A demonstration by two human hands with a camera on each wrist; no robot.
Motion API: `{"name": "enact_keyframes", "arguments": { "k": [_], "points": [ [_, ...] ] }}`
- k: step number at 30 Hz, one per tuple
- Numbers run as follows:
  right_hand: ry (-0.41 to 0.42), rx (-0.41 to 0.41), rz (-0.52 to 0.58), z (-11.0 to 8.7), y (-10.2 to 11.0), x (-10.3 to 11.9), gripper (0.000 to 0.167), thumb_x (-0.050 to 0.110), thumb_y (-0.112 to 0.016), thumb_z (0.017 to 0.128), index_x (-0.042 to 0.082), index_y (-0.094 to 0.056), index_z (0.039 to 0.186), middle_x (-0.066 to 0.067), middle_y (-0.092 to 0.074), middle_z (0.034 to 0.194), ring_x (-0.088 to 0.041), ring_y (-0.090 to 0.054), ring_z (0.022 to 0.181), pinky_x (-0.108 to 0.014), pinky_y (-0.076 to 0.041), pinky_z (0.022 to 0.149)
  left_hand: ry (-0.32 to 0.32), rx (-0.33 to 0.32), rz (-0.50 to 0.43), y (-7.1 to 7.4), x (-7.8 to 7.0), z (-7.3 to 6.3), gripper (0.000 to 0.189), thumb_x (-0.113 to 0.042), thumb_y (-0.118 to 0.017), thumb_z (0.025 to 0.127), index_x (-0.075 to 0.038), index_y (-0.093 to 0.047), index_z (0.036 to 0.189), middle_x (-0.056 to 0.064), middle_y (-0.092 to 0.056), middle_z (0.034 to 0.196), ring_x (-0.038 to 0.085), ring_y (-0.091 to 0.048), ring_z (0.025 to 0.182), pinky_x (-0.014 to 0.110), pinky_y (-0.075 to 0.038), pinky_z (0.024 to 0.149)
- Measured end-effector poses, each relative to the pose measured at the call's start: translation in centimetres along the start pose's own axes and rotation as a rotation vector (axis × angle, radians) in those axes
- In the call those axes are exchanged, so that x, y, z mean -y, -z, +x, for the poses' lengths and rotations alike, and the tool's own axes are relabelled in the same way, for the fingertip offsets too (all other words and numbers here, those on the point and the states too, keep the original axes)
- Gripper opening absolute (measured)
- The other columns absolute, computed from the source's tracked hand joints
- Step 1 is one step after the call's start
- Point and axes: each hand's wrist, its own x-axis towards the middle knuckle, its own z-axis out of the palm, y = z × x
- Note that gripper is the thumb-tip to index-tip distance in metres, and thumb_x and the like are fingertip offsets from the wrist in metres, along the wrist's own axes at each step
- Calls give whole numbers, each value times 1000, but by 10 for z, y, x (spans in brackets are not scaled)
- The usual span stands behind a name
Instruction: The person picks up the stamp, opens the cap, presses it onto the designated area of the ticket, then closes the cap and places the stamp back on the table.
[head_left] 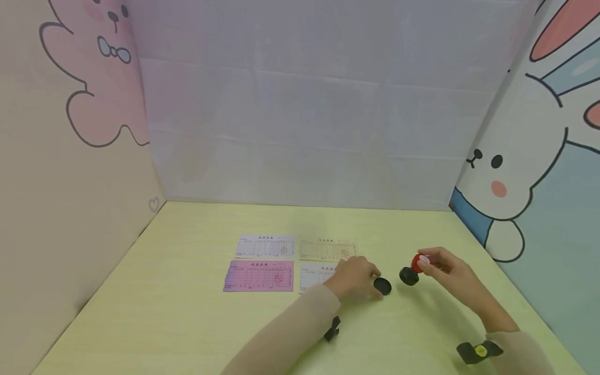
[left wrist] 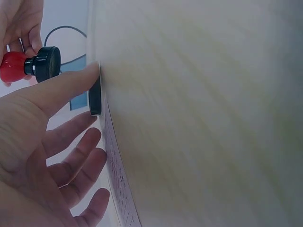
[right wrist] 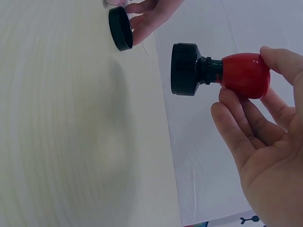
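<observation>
My right hand [head_left: 450, 273] pinches the red knob of a round stamp [right wrist: 246, 75] and holds it above the table. The stamp's black round head [right wrist: 184, 69] points down, its knob tilted toward the hand. To the left, my left hand [head_left: 353, 276] holds a round black cap [head_left: 382, 286] by its edge, with thumb and forefinger on opposite sides. In the left wrist view, the cap [left wrist: 95, 98] is at the tabletop and the other fingers [left wrist: 85, 165] are spread loosely. The cap's hollow side shows in the right wrist view. Cap and stamp are apart.
Printed forms lie in two rows left of the hands: a white one [head_left: 264, 246], a yellowish one [head_left: 323, 250], a pink one [head_left: 259, 276] and another white one [head_left: 313, 273] partly under my left hand. Red marks show on several. Walls [head_left: 304, 114] enclose the yellow table [head_left: 164, 312].
</observation>
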Motion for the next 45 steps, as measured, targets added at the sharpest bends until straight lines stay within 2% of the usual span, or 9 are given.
{"name": "enact_keyframes", "arguments": {
  "k": [6, 11, 17, 27, 29, 32, 37, 42, 45],
  "points": [
    [4, 6, 23, -2, -3, 0, 33, 20, -59, 103, 4, -58, 132, -15, -67, 113, -9, -68, 93, -26, -58, 79, 16, -17, -10, 0, -3, -1, 42, -53, -85, 75, -36, -76, 112, -13, -63, 103, 10, -54, 98, 30, -41, 80],
    [6, 4, 23, -2, -3, -1, 34, 20, -59, 103, 3, -58, 133, -16, -66, 115, -6, -67, 94, -26, -58, 80, 20, -25, 10, 1, -3, -1, 48, -55, -85, 73, -36, -74, 116, -12, -63, 107, 11, -55, 101, 29, -40, 79],
    [-12, 2, 0, -1, -2, 0, 35, 23, -58, 104, 3, -57, 133, -16, -66, 115, -10, -67, 94, -27, -58, 79, -14, -4, 50, -2, -6, 5, 53, -59, -84, 72, -39, -72, 120, -13, -63, 110, 12, -54, 103, 30, -40, 78],
    [-40, 9, 12, -1, -2, 0, 37, 24, -59, 104, 3, -56, 134, -18, -66, 116, -11, -68, 95, -23, -57, 79, 3, 6, 42, -3, -12, 10, 45, -58, -85, 71, -44, -74, 112, -16, -62, 110, 9, -51, 103, 33, -40, 86],
    [-30, 7, 34, -1, -3, 0, 36, 23, -58, 104, 2, -56, 133, -18, -66, 115, -9, -68, 94, -23, -57, 80, -5, -2, 28, -2, -11, 10, 45, -57, -86, 71, -42, -75, 112, -19, -64, 110, 8, -53, 104, 32, -40, 88],
    [-6, 5, 82, -2, -4, -1, 34, 19, -58, 104, 0, -55, 132, -18, -66, 110, -15, -70, 93, -23, -58, 80, -32, -17, -16, 2, -9, 6, 46, -54, -87, 71, -37, -75, 113, -22, -67, 109, 5, -55, 102, 30, -39, 85],
    [11, 16, 173, -1, -6, -2, 36, 14, -57, 104, -4, -51, 134, -16, -67, 107, -20, -72, 92, -21, -58, 80, -77, -58, -95, 9, -3, 2, 42, -45, -85, 76, -32, -74, 115, -23, -69, 109, 2, -59, 101, 34, -39, 93],
    [-8, 29, 220, -1, -8, 2, 37, 14, -56, 104, -5, -52, 136, -15, -67, 108, -22, -72, 94, -23, -58, 81, -80, -77, -143, 9, 6, 0, 42, -43, -83, 78, -32, -72, 117, -22, -70, 104, -1, -59, 97, 31, -39, 89],
    [-26, 29, 227, -3, -9, 6, 37, 16, -58, 103, -4, -54, 135, -15, -66, 109, -23, -71, 94, -23, -58, 81, -77, -79, -167, 10, 12, -1, 43, -44, -83, 79, -32, -71, 118, -22, -70, 102, -1, -60, 96, 33, -41, 94]
  ]
}}
